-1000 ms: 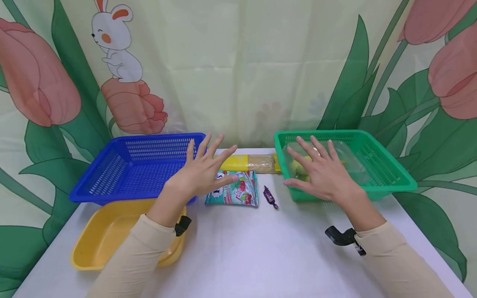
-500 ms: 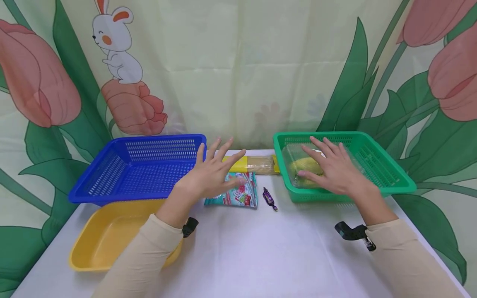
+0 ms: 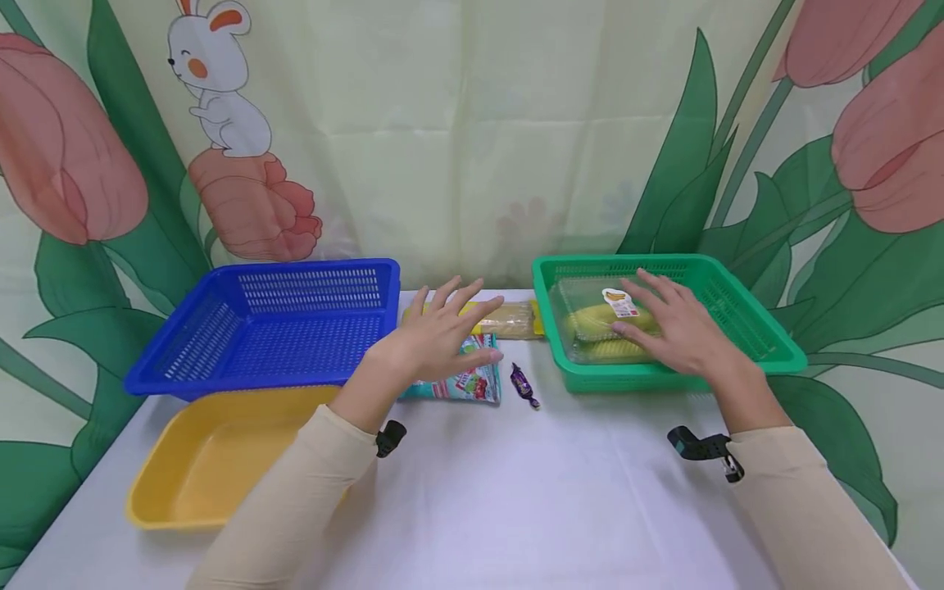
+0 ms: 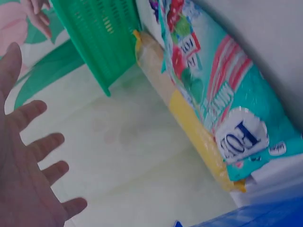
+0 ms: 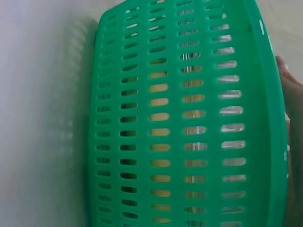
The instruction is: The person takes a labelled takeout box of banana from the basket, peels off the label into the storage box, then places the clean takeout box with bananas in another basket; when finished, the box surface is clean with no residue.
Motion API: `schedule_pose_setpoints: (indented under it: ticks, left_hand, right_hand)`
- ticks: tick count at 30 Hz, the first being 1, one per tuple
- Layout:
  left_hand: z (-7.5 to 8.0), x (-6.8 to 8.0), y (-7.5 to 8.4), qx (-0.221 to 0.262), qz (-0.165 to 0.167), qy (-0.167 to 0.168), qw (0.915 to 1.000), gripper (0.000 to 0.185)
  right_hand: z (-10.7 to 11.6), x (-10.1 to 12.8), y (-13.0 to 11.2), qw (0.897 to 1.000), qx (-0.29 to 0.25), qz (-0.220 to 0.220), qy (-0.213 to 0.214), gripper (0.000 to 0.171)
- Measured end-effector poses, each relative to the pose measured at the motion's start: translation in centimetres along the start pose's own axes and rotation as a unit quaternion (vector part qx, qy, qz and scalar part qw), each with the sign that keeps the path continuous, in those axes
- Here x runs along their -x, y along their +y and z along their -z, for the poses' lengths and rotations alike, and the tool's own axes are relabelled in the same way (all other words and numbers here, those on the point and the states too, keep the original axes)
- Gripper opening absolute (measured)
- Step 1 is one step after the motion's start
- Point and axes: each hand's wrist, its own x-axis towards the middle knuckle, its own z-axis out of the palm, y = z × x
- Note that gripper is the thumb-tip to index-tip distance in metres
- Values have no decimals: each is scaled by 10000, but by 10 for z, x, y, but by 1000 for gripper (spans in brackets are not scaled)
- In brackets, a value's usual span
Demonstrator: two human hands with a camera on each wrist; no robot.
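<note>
**Hands spread over packets and a green basket**

Fingers of the left hand [image 3: 435,340] were straight and fanned, hovering just above the glossy teal snack packet [image 3: 460,378] lying flat on the white bench [image 3: 516,492]; whether they touched it could not be told. Behind the packet lay a long slim pasta pack with a yellow end [image 3: 509,319], its clear film showing pale strands. A small purple twisted-wrapper sweet [image 3: 522,385] sat just beside the packet.

The right hand [image 3: 682,328] lay flat, fingers extended, on the clear rigid plastic tray of yellow corn cobs [image 3: 597,328], which sat inside the green slotted plastic basket [image 3: 664,377]. A small printed label was stuck to the tray's lid.

To the left stood a blue perforated rectangular basket [image 3: 265,328], and in front of it a smooth yellow plastic tub [image 3: 214,459] with rounded corners.
</note>
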Motion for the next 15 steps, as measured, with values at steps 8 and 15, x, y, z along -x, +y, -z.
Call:
schedule_pose_setpoints:
  ticks: [8, 15]
  left_hand:
    - [-5, -10, 6, 346, -315, 16, 9989, 77]
    - [-13, -22, 7, 786, -490, 192, 9955, 76]
  right_hand:
    - [-11, -5, 19, 9998, -173, -77, -116, 74]
    - [-2, -15, 26, 9991, -357, -200, -111, 75]
